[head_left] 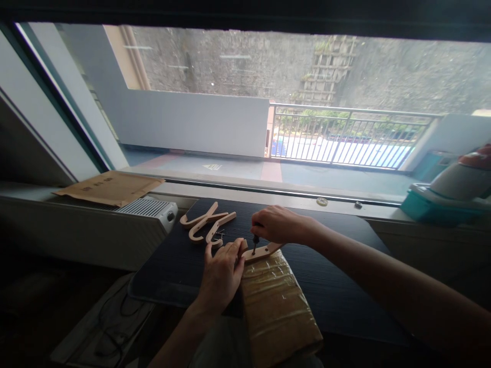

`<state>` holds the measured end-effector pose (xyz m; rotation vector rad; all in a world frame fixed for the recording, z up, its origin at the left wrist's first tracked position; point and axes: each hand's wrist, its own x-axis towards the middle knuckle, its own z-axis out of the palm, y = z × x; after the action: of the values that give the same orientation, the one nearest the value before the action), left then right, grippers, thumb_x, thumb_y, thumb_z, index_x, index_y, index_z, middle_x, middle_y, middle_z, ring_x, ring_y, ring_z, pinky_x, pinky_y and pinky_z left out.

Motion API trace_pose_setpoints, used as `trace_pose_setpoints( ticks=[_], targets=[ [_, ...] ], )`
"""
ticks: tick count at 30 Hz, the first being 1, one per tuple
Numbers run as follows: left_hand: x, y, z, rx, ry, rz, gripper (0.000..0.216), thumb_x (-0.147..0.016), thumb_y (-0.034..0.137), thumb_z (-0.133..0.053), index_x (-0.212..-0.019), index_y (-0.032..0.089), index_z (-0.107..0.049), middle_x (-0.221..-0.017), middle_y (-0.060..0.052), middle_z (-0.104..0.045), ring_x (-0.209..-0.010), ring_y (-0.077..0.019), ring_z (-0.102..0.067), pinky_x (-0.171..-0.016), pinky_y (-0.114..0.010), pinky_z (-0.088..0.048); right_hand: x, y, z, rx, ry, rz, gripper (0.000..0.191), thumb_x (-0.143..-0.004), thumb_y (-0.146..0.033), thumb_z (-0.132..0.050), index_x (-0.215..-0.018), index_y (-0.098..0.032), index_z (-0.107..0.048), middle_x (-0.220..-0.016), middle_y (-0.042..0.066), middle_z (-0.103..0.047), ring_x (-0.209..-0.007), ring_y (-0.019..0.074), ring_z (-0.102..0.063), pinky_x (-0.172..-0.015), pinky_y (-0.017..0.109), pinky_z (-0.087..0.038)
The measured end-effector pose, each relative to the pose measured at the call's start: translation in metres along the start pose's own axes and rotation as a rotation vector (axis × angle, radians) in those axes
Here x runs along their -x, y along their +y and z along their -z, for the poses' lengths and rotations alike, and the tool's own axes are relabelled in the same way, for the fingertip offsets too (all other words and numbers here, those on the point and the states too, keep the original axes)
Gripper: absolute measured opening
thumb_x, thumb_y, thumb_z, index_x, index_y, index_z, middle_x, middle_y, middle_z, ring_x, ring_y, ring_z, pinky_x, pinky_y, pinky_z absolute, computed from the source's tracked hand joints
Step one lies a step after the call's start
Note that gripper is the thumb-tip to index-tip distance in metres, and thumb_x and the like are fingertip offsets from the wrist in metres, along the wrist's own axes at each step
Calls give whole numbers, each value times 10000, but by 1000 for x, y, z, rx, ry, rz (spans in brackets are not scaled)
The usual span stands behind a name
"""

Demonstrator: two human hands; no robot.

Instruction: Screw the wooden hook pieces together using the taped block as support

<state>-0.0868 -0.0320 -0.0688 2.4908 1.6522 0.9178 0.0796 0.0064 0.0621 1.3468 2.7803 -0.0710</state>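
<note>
My right hand [279,225] is closed round the dark handle of a screwdriver [255,239], which points down. Its tip meets a hole in a pale wooden hook [261,251]. That hook lies across the far end of a tape-wrapped cardboard box [280,306]. With its fingers bent, my left hand [224,273] grips the hook's left end. Several more wooden hooks [203,225] lie on the dark table beyond my left hand. Next to them is a small group of screws [219,235].
The dark table [337,286] stands against a window sill. On the sill are a roll of tape [321,201] and a teal container [429,204]. A brown envelope [115,186] rests over a white heater [153,209] at left. Cables [111,327] lie below the table.
</note>
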Motion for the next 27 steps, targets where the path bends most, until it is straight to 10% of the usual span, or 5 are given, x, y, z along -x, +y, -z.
trace_pose_setpoints(
  ticks=[14, 27],
  targets=[
    [2, -2, -1, 0, 4, -17, 323, -846, 164, -468, -1165, 205, -492, -1054, -63, -666, -982, -218, -611, -1039, -547, -229, 5, -7, 15, 35, -103, 181, 210, -859, -172, -457, -918, -157, -658, -903, 66, -665, -786, 148, -590, -666, 249, -382],
    [2, 0, 1, 14, 11, -16, 313, -844, 155, -466, -1151, 208, -498, -1009, -50, -672, -962, -207, -613, -1041, -544, -227, 2, -7, 4, 57, -30, -42, 335, -917, -335, -367, -893, -153, -647, -804, 76, -671, -697, 165, -598, -602, 259, -375]
  ],
)
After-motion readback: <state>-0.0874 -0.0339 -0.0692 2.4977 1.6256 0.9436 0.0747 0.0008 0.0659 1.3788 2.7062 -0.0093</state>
